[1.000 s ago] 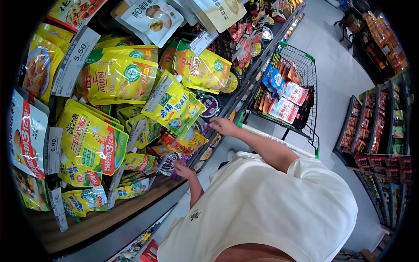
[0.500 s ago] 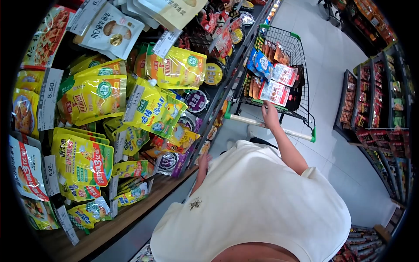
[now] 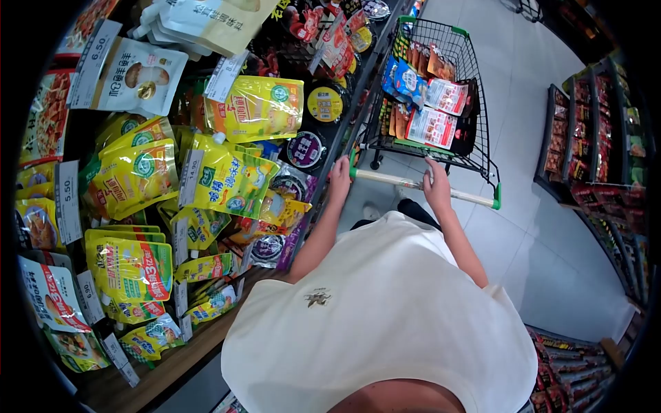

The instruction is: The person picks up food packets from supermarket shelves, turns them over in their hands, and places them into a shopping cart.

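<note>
Curling round the black cart's pale handle is the right hand; left hand's hold unclear. Grey tiles lie below.

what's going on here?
A person in a white shirt is at a shopping cart in a store aisle. The right hand is on the handle; the left hand is at its green left end, grip unclear. The cart holds several packets, one blue. Yellow pouches fill the shelf to the left.
</note>
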Tool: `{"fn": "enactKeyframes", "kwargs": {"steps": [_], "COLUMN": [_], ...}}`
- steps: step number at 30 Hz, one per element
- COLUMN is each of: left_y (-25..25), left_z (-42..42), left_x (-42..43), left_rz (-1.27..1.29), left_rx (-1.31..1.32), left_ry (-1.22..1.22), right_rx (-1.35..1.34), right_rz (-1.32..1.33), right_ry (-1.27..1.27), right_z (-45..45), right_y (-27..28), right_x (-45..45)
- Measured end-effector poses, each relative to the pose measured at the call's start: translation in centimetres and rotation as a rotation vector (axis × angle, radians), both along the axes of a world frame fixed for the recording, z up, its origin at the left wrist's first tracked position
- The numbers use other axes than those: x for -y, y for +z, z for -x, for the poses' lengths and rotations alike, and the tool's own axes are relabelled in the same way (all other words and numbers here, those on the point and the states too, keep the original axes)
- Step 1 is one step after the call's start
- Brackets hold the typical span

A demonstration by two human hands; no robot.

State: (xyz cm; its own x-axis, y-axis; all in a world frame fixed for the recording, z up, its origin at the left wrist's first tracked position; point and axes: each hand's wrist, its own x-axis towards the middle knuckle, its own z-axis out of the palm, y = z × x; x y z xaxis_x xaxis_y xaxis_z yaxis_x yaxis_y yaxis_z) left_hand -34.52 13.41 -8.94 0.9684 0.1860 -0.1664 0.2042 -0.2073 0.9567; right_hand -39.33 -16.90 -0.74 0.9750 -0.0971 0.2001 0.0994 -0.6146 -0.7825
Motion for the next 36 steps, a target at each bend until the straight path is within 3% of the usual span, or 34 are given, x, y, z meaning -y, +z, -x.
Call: {"fn": "enactKeyframes", "kwargs": {"steps": [1,2,7,10,16,20,23,27,30,34,36], "left_y": [1.2,3.0,1.1,-0.5,1.5,2.3,2.2,-2.0,2.2,6.1,7.3], "left_z": [-0.7,-1.3,-3.1,-3.5,-2.8,-2.7,-2.6,-3.4,-5.2,-9.3,-12.4], "left_x": [1.0,2.1,3.4,2.5,3.0,3.5,3.6,1.6,2.1,5.3,7.6], "left_rz": [-0.075,-0.075,-0.209,-0.121,0.095,0.129,0.042,-0.182,-0.481,-0.619,-0.521], "left_rx": [0.106,0.043,-0.04,-0.046,-0.162,-0.204,-0.202,-0.122,-0.196,0.024,0.073], "left_ry": [-0.006,-0.009,0.077,0.04,0.06,0.089,0.12,0.078,0.076,0.105,0.082], "right_rx": [0.041,0.081,0.14,0.14,0.077,-0.142,-0.247,-0.329,-0.385,-0.356,-0.334], "right_rz": [0.008,0.016,0.005,-0.013,-0.064,-0.075,-0.03,0.065,0.139,0.171,0.176], "right_ry": [-0.026,-0.053,-0.153,-0.209,-0.178,-0.078,0.022,0.126,0.114,0.087,0.08], "right_z": [0.1,0.2,0.7,0.0,-5.0,-8.2,-9.3,-9.3,-8.3,-8.0,-8.1], "right_y": [-0.1,-0.2,-0.1,-0.4,-0.8,-2.0,-3.2,-5.7,-5.9,-6.0,-6.6], "right_x": [0.4,0.8,3.4,5.1,8.1,9.9,11.0,12.6,13.0,12.8,12.7]}}
